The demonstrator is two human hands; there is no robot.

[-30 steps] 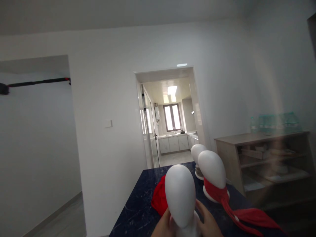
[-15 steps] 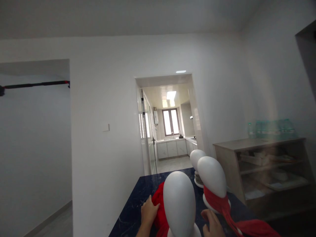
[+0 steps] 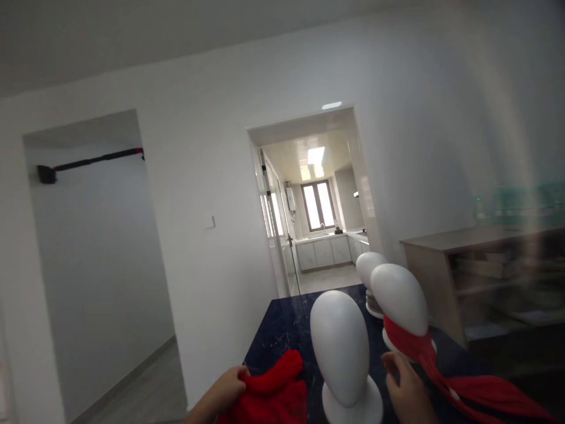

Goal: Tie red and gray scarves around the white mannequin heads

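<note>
A smooth white mannequin head (image 3: pixel 339 347) stands upright on the dark blue marbled table (image 3: pixel 282 321) in front of me. To its left, my left hand (image 3: pixel 227 388) is closed on a bright red scarf (image 3: pixel 273 388), bunched and hanging in folds, its lower part out of frame. My right hand (image 3: pixel 406 386) is on the other side of the head, fingers loosely curved and apart, with nothing visible in it. Just beyond that hand is a second mannequin head (image 3: pixel 399 299) with a darker red scarf (image 3: pixel 410 341) around its neck, the ends trailing right.
Behind stands a third mannequin head (image 3: pixel 369 268) with something grey around its neck. A wooden shelf unit (image 3: pixel 424 250) is at the right, with blurred greenish bottles (image 3: pixel 525 200) on top. A doorway opens onto a kitchen (image 3: pixel 326 253) ahead.
My left hand has moved left with the red scarf, away from the nearest mannequin head, whose base now shows. The view has tilted and shifted left. My right hand stays beside the head.
</note>
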